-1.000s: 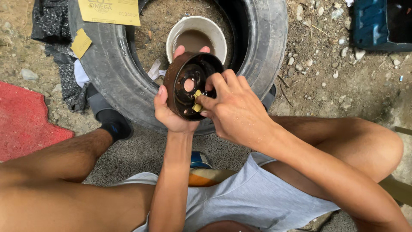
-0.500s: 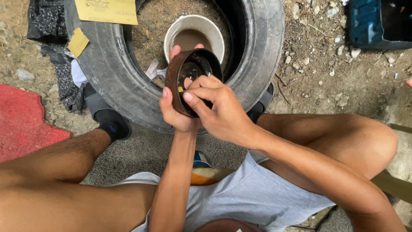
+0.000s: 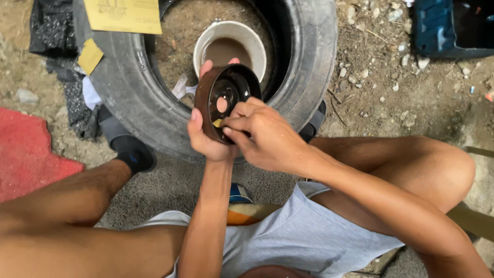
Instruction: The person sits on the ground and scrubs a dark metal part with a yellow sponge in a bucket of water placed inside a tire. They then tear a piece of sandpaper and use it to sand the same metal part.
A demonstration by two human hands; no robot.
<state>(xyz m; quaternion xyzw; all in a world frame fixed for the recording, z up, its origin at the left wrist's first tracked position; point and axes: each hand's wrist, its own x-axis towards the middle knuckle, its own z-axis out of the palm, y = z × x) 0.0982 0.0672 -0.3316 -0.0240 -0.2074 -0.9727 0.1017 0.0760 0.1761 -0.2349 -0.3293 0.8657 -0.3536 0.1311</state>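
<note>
The right hand lies across the lower front of a dark, rusty-brown metal drum, its fingers pinched together on a small yellowish scrap, sandpaper by the look of it, pressed against the drum's inner face. The left hand cups the drum from behind and below, clamped around its rim, with fingertips showing over the top edge. The drum is held up on its edge, open side toward the camera, with a round hole in its centre.

Directly behind the drum stands a white bucket holding muddy water, set on the dirt inside a worn black tyre that lies flat on the ground. To the upper left of the drum, two yellow sheets of the same sort rest on the tyre: a large one and a small folded piece. Further left lies a red mat, and well to the drum's upper right a dark blue case sits on the gravel.

Judging by the surface, the rubbing is only partly done: the outer rim is still brown with rust, while the inner face looks darker and smoother. Most of the outside seems left to do.
</note>
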